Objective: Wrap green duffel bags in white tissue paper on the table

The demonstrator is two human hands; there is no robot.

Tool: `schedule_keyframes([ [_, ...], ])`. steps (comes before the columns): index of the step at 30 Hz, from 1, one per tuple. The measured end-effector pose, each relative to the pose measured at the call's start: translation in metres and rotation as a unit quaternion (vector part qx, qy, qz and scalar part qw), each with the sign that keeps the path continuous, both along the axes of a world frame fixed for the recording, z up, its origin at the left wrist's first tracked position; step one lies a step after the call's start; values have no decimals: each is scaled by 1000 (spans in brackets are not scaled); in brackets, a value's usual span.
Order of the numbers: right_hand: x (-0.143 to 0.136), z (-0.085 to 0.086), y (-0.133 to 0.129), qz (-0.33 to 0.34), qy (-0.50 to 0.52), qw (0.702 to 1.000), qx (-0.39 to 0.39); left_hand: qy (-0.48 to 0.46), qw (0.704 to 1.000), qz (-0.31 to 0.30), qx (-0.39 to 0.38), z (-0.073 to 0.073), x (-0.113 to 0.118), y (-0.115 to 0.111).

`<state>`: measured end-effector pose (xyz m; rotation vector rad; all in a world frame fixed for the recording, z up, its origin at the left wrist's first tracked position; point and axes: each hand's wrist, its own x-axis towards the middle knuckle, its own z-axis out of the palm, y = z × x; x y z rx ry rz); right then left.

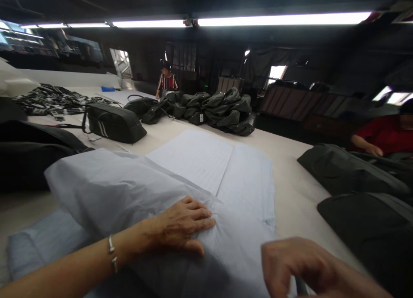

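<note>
My left hand [185, 222], a silver bracelet at its wrist, lies palm down with fingers stretched out on a thin, crinkled whitish sheet [106, 182]. The sheet bulges up on the left, and a darker shape shows dimly at its lower part. Under and behind it lies a flat stack of pale bluish sheets [196, 154]. At the lower right my right hand [297, 263] is bent with its fingers curled in, slightly blurred, beside the near right edge of the whitish sheet. What its fingers hold is hidden; a greyish bit shows just below them.
Dark bags stand on the white table [284, 182]: one with white stripes [112, 122], a heap [222, 109] behind, others [351, 169] along the right. Black-and-white tags [61, 99] lie at far left. A person in stripes [167, 82] and one in red [387, 134] work nearby.
</note>
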<state>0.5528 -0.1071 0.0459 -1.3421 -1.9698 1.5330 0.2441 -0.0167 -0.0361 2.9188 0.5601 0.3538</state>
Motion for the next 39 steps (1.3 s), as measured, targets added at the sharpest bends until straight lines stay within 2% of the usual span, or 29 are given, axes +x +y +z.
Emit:
schedule_keyframes([
  [1, -18, 14, 27, 82, -4, 996, -38, -1, 1000, 0, -1, 0, 0, -1],
  [3, -51, 24, 83, 162, -22, 983, -86, -6, 1000, 0, -9, 1, 1, -1],
  [5, -74, 10, 135, 197, -83, 971, -103, -17, 1000, 5, -21, 1, 1, -2],
  [7, -87, -15, 174, 211, -181, 956, -93, -26, 999, 14, -30, 0, 1, -2],
  [10, -97, -43, 202, 228, -296, 925, -73, -28, 999, 21, -31, 0, 2, -3],
  [13, -108, -44, 203, 248, -334, 908, -52, -32, 999, 17, -16, 1, 3, -2],
  [15, -112, -40, 201, 255, -367, 895, -2, -32, 999, 13, -3, 1, 4, -1],
  [17, -106, -41, 203, 250, -387, 885, 69, -31, 999, 16, 4, 1, 4, -1],
  [19, -87, -52, 208, 215, -372, 897, 105, -37, 999, 20, 13, -1, 4, -1],
  [21, -62, -70, 213, 140, -304, 940, 66, -48, 998, 15, 24, -4, 2, -1],
  [23, -42, -92, 211, 73, -169, 983, -12, -61, 998, 3, 35, -8, 1, 0],
  [24, -37, -103, 207, 59, -98, 992, -46, -66, 997, -1, 41, -9, 1, 1],
  [26, -35, -123, 196, 77, -9, 992, -99, -68, 996, -4, 51, -12, 2, 2],
  [28, -36, -133, 185, 97, -41, 987, -121, -60, 996, 1, 62, -13, 3, 1],
  [30, -33, -129, 180, 54, -138, 987, -67, -46, 996, 3, 77, -10, 3, -2],
  [31, -30, -122, 182, 0, -189, 982, 9, -38, 996, 4, 86, -7, 2, -4],
  [32, -27, -112, 184, -51, -211, 973, 79, -30, 995, 4, 96, -4, 0, -6],
  [34, -28, -88, 190, -104, -171, 970, 139, -13, 993, 2, 116, 0, -4, -7],
  [36, -44, -71, 186, -108, -124, 969, 185, 2, 990, 0, 138, -3, -5, -5],
  [37, -58, -68, 180, -101, -110, 967, 206, 8, 989, -3, 149, -7, -4, -2],
  [39, -88, -76, 163, -77, -110, 965, 227, 13, 985, -5, 174, -20, 1, 6],
])
